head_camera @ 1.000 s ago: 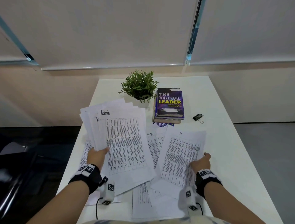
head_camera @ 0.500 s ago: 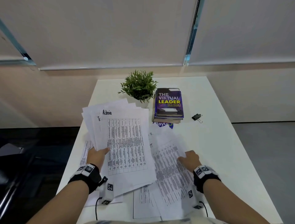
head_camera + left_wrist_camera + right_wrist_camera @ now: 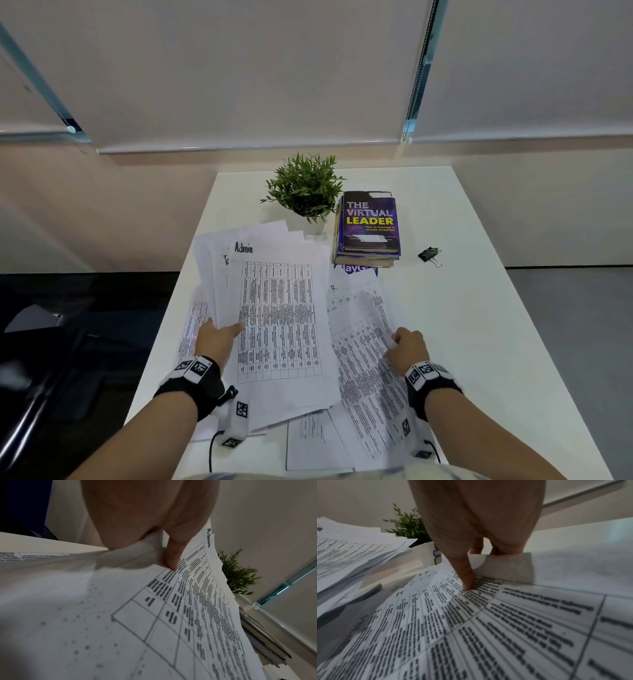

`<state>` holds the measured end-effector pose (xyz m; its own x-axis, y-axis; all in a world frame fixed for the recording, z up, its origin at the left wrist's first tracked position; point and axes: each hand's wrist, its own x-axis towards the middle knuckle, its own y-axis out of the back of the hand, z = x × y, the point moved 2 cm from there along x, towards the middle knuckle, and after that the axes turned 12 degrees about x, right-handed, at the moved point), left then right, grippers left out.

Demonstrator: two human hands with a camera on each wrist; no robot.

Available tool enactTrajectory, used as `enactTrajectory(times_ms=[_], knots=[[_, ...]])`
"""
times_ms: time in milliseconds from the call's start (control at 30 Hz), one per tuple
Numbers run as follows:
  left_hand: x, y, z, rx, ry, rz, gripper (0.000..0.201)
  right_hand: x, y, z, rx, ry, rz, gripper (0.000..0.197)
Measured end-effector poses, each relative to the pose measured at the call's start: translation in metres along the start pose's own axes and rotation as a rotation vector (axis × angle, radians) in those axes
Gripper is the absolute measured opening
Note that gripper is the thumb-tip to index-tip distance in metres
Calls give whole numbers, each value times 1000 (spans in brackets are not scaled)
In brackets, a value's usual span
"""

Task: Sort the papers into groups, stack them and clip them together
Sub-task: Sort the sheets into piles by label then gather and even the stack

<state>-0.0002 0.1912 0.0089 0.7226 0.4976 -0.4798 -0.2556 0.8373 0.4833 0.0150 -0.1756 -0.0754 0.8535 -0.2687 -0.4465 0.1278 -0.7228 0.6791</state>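
Plainly your sorting is unfinished: your left hand [image 3: 219,337] pinches the fanned "Admin" stack [image 3: 277,308] above the table [image 3: 462,308], your right hand [image 3: 407,346] pinches one loose sheet [image 3: 366,359], and the binder clip [image 3: 429,255] lies unused.

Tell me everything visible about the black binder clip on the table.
The small black metal binder clip with silver wire handles lies on the white table, to the right of the book stack. It lies alone on bare tabletop, holding no paper, and neither hand touches it. Its jaw state is too small to tell.
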Motion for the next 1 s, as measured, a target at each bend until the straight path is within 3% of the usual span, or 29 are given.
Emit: enactTrajectory(times_ms=[100,233,333,367,433,500,633,733,900,1000], knots=[[-1,-5,2,7,-4,-9,35,-2,15,7,124,20,13,27],[-1,-14,2,37,-9,-18,34,-1,45,20,314,-16,23,28],[-4,-19,4,60,-18,-21,30,-1,70,25,359,-52,16,54],[-6,-21,5,71,-20,-25,34,-1,80,26,324,-48,12,51],[-11,-24,7,90,-21,-21,41,-3,100,30,282,-5,4,27],[-13,-27,8,106,-28,-16,38,-9,121,35,305,55,-7,12],[-22,-33,10,117,-40,-4,37,-22,157,30,474,167,23,16],[-29,-40,13,92,-38,-14,38,-29,171,17,563,207,58,9],[-50,-64,29,29,-66,-91,35,-16,150,0,807,124,-17,32],[-70,-83,36,-4,-90,-178,35,-1,121,7,827,30,-100,55]])
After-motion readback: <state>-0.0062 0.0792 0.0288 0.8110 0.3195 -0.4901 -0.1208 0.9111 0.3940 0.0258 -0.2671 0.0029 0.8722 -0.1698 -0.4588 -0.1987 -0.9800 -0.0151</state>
